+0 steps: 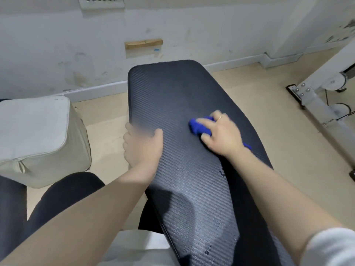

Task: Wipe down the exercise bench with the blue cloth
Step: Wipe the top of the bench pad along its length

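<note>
Bench (172, 96) pad nearest; right hand (221, 135) grips bunched blue cloth (199, 127) beneath fingers; left hand (143, 144) clasps bench edge.

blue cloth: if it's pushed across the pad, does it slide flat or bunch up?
Probably bunches: the blue cloth already sits crumpled under the right hand, so it looks floppy. The ribbed bench pad likely adds drag. Droplets near the pad's close end suggest damp, clingier fabric.

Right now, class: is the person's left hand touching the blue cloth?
Apart. The head view shows the left hand gripping the bench edge, with bare pad between it and the blue cloth under the right hand.
</note>
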